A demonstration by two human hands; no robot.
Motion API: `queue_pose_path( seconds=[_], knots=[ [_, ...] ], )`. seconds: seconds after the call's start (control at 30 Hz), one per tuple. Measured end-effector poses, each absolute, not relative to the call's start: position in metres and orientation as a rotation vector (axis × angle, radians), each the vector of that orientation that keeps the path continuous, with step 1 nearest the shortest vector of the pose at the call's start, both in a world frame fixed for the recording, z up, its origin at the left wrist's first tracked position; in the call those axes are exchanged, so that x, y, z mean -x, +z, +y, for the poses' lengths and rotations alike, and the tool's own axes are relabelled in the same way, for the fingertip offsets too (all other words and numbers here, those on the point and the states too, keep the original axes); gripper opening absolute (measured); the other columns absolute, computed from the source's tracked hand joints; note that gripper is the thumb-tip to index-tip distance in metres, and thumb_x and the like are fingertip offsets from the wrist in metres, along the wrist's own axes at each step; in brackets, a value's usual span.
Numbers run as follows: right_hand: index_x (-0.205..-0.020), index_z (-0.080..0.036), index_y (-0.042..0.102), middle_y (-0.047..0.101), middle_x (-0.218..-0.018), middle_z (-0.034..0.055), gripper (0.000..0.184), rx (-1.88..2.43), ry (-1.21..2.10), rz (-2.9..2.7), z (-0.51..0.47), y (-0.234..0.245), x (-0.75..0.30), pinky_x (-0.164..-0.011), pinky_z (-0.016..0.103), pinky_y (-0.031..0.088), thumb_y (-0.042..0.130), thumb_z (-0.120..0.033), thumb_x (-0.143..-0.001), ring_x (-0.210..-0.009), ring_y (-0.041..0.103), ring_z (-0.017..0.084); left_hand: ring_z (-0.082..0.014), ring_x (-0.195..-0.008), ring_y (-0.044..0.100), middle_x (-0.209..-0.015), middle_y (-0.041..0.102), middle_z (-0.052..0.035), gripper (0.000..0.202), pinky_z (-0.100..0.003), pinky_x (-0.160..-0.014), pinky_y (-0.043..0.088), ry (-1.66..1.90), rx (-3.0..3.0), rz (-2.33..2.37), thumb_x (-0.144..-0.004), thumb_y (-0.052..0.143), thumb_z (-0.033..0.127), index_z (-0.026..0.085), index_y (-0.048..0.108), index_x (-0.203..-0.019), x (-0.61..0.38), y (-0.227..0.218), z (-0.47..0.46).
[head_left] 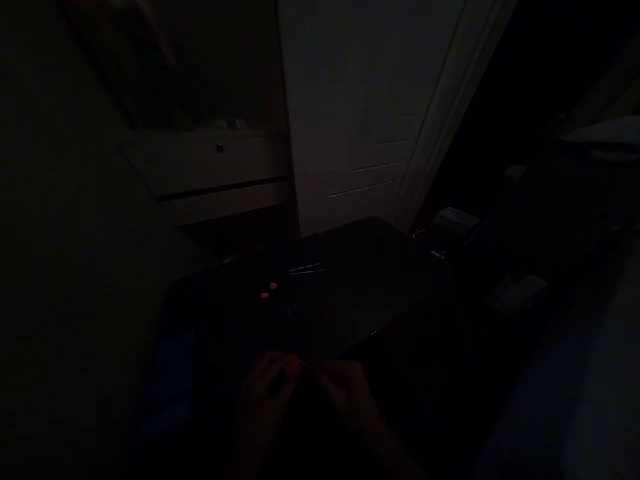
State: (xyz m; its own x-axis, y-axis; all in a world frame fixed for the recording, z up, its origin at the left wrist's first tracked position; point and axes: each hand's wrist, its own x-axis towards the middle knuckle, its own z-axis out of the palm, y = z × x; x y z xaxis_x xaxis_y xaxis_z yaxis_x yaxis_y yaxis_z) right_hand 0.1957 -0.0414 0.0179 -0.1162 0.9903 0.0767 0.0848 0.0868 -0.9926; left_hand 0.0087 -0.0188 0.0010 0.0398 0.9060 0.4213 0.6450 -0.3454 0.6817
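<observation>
The scene is very dark. My left hand (265, 393) and my right hand (345, 390) meet low in the middle of the view, fingers pinched together. Between the fingertips shows a small orange piece (293, 365), held by my left hand, and my right hand pinches something thin beside it that I cannot make out. Beyond the hands lies a dark flat board (350, 293). On it rest two small orange bits (269, 291) and two thin pale sticks (305, 269).
A white door (370, 113) stands behind the board. A pale drawer unit (210, 167) sits at the left of it. Dim boxes and a cable (450, 227) lie on the floor at the right. A bed edge (595, 140) shows far right.
</observation>
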Motion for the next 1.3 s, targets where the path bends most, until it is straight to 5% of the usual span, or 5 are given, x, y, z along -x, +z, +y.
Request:
queue_pose_path(
  seconds=[0.3,0.6,0.83,1.3],
  knots=[
    [-0.097,-0.022,0.088,0.085,-0.101,0.0083,0.036,1.286,1.235,-1.240,-0.037,0.017,-0.203,-0.098,0.044,0.059,0.070,-0.053,-0.093,-0.102,0.078,0.033,-0.0232,-0.081,0.075,-0.087,0.077,-0.0048,0.041,-0.036,-0.073,0.064,1.248,-2.043,1.570,-0.095,0.063,0.061,0.026,0.083,-0.090,-0.009,0.001,-0.018],
    [-0.097,-0.022,0.088,0.085,-0.104,0.0094,0.044,1.319,1.191,-1.176,-0.043,0.009,-0.198,-0.092,0.042,0.062,0.072,-0.062,-0.088,-0.102,0.078,0.034,-0.0223,-0.078,0.075,-0.087,0.077,-0.0051,0.046,-0.034,-0.072,0.063,1.229,-2.010,1.577,-0.095,0.061,0.066,0.026,0.083,-0.090,-0.008,-0.001,-0.018],
    [-0.101,-0.024,0.088,0.085,-0.099,0.0053,0.033,1.198,1.318,-1.294,-0.036,0.020,-0.207,-0.094,0.041,0.060,0.066,-0.047,-0.095,-0.101,0.078,0.032,-0.0231,-0.081,0.075,-0.087,0.077,-0.0048,0.040,-0.034,-0.074,0.063,1.194,-1.990,1.570,-0.094,0.064,0.062,0.026,0.083,-0.088,-0.008,0.000,-0.018],
    [-0.103,-0.019,0.085,0.084,-0.105,0.0113,0.041,1.297,1.162,-1.173,-0.044,0.013,-0.188,-0.093,0.040,0.060,0.064,-0.054,-0.097,-0.100,0.078,0.032,-0.0225,-0.079,0.075,-0.090,0.078,-0.0048,0.033,-0.034,-0.071,0.063,1.208,-2.009,1.595,-0.093,0.066,0.053,0.025,0.083,-0.092,-0.006,0.004,-0.018]
  ],
)
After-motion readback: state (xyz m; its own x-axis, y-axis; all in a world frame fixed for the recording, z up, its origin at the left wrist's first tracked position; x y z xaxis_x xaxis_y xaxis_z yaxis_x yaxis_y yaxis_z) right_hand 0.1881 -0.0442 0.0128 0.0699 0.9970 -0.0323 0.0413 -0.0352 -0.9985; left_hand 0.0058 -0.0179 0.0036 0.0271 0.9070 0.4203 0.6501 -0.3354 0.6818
